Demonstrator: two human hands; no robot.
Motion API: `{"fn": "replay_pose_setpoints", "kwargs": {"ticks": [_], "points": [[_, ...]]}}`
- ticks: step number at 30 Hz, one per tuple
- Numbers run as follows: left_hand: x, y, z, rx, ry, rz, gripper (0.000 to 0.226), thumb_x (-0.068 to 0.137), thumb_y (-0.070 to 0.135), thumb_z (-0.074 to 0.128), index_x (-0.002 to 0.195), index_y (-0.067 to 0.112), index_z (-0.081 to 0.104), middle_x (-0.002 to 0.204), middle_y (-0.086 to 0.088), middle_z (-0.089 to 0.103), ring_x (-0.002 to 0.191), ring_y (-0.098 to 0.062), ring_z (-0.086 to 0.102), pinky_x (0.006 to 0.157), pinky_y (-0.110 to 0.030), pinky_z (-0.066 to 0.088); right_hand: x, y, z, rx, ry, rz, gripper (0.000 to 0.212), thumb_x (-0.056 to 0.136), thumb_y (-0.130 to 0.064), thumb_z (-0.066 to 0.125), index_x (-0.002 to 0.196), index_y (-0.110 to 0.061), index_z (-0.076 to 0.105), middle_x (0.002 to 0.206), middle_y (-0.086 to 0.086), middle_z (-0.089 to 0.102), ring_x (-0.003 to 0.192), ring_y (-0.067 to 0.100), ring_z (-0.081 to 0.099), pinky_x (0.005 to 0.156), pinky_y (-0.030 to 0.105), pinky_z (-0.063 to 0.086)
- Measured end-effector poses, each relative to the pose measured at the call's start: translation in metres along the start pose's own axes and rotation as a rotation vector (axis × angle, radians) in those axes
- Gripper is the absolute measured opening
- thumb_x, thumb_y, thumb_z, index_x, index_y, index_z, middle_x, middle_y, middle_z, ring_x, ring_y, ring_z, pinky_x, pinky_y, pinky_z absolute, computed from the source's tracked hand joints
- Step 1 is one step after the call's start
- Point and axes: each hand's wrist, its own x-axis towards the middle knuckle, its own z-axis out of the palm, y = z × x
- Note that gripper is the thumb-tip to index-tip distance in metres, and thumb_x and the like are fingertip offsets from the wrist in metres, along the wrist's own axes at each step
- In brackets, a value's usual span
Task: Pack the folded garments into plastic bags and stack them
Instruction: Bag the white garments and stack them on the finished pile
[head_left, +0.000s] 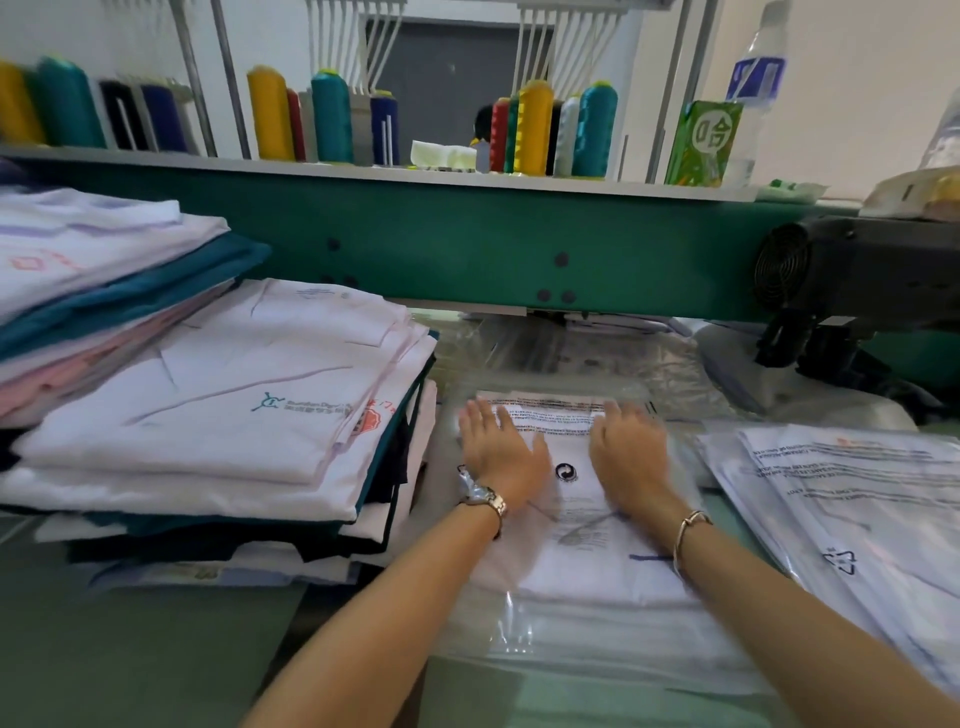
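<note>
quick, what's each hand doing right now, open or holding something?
Left hand: open, pressing flat on the bagged shirt.
Right hand: open, pressing flat on the same bag.

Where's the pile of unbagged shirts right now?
In the head view, the pile of folded shirts sits on the person's left, right beside the bagged garment that lies under the left hand and right hand.

Left hand (501, 451) and right hand (631, 451) flat, palms down, side by side, fingers apparently straight, blurred
</note>
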Motion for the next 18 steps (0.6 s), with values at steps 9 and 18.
{"fn": "replay_pose_setpoints", "kwargs": {"ticks": [9,18], "points": [[-0.085,0.000,-0.035,0.117,-0.150,0.307,0.070,0.104,0.038,0.027,0.154,0.006,-0.011,0.163,-0.011,-0.011,0.150,-0.028,-0.011,0.121,-0.044,-0.008,-0.061,-0.063,-0.043,1.368,-0.400,0.166,0.049,0.101,-0.048,0.036,0.136,-0.019,0.053,0.142,-0.002,0.049,0.110,-0.004,0.049,0.095,0.017,0.032],[-0.146,-0.039,-0.040,0.075,-0.192,0.269,0.066,0.104,0.046,0.020,0.153,0.002,0.018,0.160,-0.022,0.011,0.148,-0.034,0.013,0.121,-0.044,0.009,-0.122,-0.042,-0.050,0.931,-0.453,-0.041,0.076,0.092,-0.069,0.010,0.145,-0.025,0.043,0.152,-0.005,0.037,0.140,0.016,0.034,0.116,0.032,0.021]]}}
